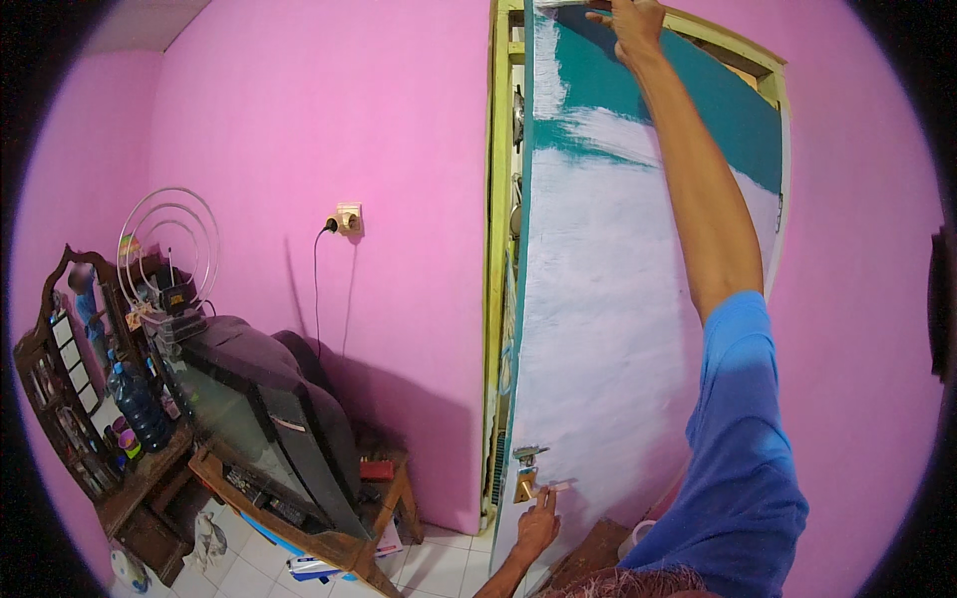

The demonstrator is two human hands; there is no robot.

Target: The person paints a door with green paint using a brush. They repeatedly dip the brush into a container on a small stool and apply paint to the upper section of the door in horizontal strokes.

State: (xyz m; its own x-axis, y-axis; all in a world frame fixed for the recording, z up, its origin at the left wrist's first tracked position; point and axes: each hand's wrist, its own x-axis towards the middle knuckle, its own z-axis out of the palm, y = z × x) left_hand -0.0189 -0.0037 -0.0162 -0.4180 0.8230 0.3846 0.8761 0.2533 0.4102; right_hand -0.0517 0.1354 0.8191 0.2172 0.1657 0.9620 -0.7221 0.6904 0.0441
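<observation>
A tall door (608,329) stands ajar in front of me, coated white over most of its face, with teal showing across the top. My right hand (638,30) is raised to the door's upper edge, its fingers closed on a paintbrush (566,4) that is mostly cut off by the frame's top. Streaky white strokes run down the door's left edge below it. Low on the door, my left hand (538,528) rests against the surface just under the metal handle and lock (526,473), fingers stretched out and holding nothing.
A yellow-green door frame (498,199) borders the gap. To the left, an old television (269,409) with a ring antenna (169,239) sits on a wooden stand (339,543), beside a mirrored dresser (150,488). A white bucket (635,538) and brown wooden piece (593,553) are low by the door.
</observation>
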